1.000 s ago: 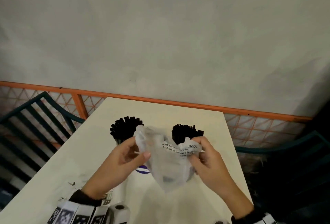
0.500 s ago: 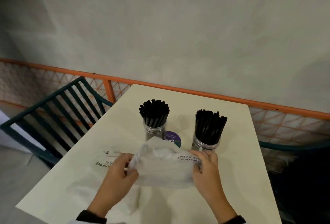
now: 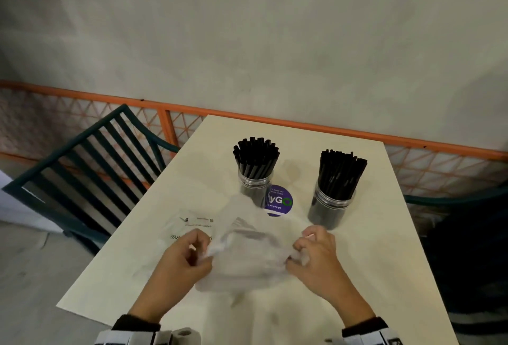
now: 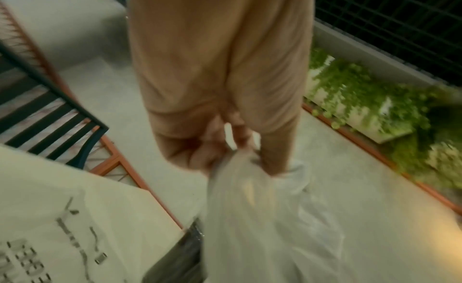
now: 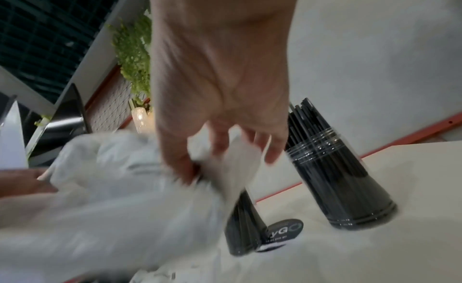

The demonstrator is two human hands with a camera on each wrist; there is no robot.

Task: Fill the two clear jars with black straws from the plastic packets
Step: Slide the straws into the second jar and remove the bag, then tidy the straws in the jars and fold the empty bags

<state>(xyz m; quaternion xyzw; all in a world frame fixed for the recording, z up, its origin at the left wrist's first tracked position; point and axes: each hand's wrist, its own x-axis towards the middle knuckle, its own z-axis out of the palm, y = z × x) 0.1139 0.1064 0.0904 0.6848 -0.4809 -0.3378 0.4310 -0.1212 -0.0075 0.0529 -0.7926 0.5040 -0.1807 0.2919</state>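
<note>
Risk comes mostly from the 2 clear plastic jars: the left one (image 3: 255, 182) and the right one (image 3: 331, 207) stand upright on the cream bench (image 3: 384, 248), each packed with black straws (image 3: 257, 156), just beyond the hands. A swing of the crumpled translucent plastic packet (image 3: 247, 254) could, I judge, catch those tall straws and tip a jar. The packet hangs between the hands, close above the bench and near the person. The left hand (image 3: 187, 259) pinches its left edge with curled fingers; the right hand (image 3: 316, 254) pinches its right edge between thumb and forefinger. It looks empty, though blur prevents certainty. A 2nd flat printed packet (image 3: 189, 227) lies beside the left hand.
</note>
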